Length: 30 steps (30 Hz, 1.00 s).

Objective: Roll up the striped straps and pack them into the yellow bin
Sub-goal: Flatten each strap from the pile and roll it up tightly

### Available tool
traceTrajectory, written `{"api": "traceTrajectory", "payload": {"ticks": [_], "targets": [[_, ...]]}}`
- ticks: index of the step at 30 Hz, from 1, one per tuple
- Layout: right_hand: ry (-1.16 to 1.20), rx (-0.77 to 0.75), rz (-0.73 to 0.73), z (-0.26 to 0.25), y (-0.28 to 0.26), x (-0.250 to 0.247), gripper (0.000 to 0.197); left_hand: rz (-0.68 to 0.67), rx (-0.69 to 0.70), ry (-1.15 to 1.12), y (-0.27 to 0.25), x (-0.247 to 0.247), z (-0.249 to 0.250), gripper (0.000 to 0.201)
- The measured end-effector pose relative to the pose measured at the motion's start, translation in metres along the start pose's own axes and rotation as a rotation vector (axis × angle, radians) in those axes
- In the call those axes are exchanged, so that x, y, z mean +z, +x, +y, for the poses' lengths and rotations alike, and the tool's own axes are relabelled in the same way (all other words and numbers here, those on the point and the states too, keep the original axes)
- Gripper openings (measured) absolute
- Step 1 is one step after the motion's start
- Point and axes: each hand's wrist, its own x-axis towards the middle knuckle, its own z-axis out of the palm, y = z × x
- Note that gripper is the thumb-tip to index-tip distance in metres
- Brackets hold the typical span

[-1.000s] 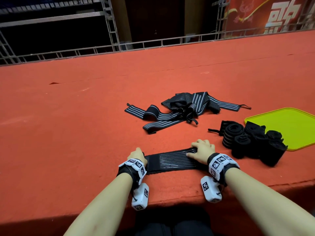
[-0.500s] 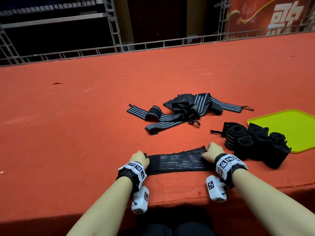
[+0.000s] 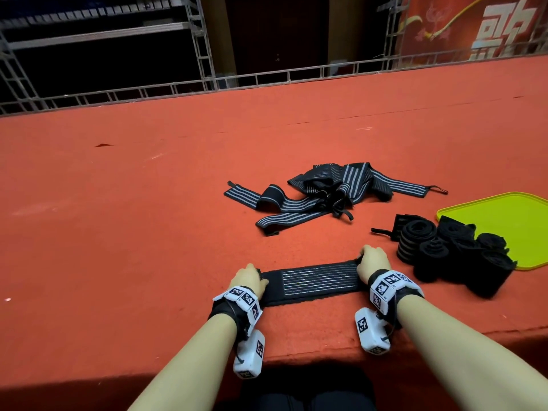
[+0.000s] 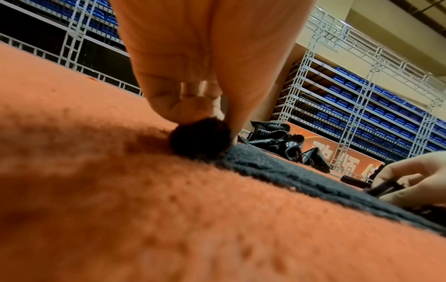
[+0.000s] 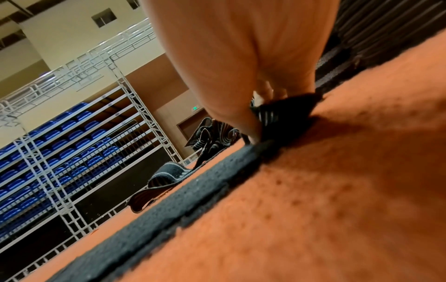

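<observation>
Head view: a striped strap lies flat near the front edge of the red carpeted table, stretched between both hands. The left hand curls its fingers round the strap's left end; the right hand pinches the lifted right end. Loose straps lie heaped farther back. Rolled straps stand beside and partly on the yellow bin.

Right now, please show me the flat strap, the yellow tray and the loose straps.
flat strap (image 3: 318, 280), head view, striped middle.
yellow tray (image 3: 510, 216), head view, bare floor.
loose straps (image 3: 335, 188), head view, tangled centre.
</observation>
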Motion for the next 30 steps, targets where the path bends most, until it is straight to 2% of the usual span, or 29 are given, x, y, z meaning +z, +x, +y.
{"api": "traceTrajectory", "payload": {"ticks": [4, 5, 7, 8, 10, 12, 14, 18, 23, 30], "targets": [[-0.026, 0.052, 0.029, -0.005, -0.005, -0.002, 0.031, -0.025, -0.042, -0.067, -0.002, -0.006, 0.004, 0.033], [-0.061, 0.031, 0.064, -0.007, -0.009, -0.004, 0.033, -0.036, -0.064, -0.097, -0.001, -0.007, 0.004, 0.035], [-0.140, -0.102, 0.115, -0.013, -0.012, -0.009, 0.031, -0.036, -0.109, -0.147, 0.000, -0.009, 0.003, 0.043], [-0.126, -0.189, 0.087, -0.017, -0.015, -0.010, 0.026, -0.028, -0.131, -0.154, -0.001, -0.010, 0.003, 0.047], [-0.002, -0.344, -0.064, -0.025, -0.020, -0.005, 0.013, -0.027, -0.183, -0.153, -0.002, -0.010, 0.006, 0.054], [0.065, -0.416, -0.214, -0.029, -0.026, 0.006, 0.007, -0.044, -0.203, -0.168, -0.002, -0.010, 0.010, 0.056], [0.120, -0.405, -0.275, -0.026, -0.030, 0.017, 0.011, -0.049, -0.198, -0.151, -0.001, -0.011, 0.014, 0.052], [0.271, -0.321, -0.282, -0.017, -0.027, 0.025, 0.018, -0.044, -0.134, -0.073, 0.001, -0.010, 0.025, 0.041], [0.309, -0.303, -0.289, -0.016, -0.027, 0.025, 0.021, 0.008, -0.037, -0.004, -0.005, 0.003, 0.045, 0.034], [0.315, -0.293, -0.269, -0.018, -0.029, 0.032, 0.024, 0.032, -0.091, -0.235, -0.015, -0.003, 0.048, 0.029]]}}
